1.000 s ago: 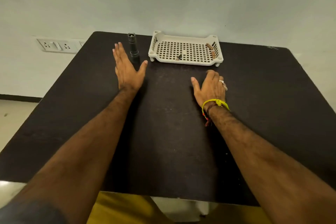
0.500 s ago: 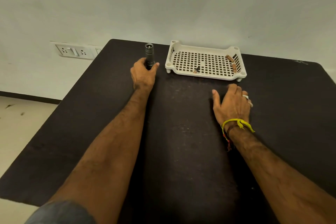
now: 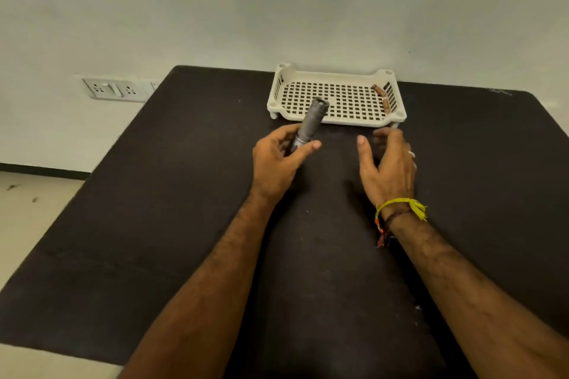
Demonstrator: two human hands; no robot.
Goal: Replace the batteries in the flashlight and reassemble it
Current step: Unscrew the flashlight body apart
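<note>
My left hand grips the lower end of a dark grey flashlight and holds it tilted above the black table, its head pointing up and right toward the tray. My right hand hovers a short way to the right of it, fingers spread and loosely curved, holding nothing. A white perforated tray stands at the table's far edge. Two brown batteries lie along its right side.
A white switch and socket plate is on the wall to the left. The table's left edge drops to a pale floor. A yellow thread band circles my right wrist.
My left hand closed round the upright flashlight, lifted it off the table and carried it right and toward me. My right hand rose from the table and opened toward it.
</note>
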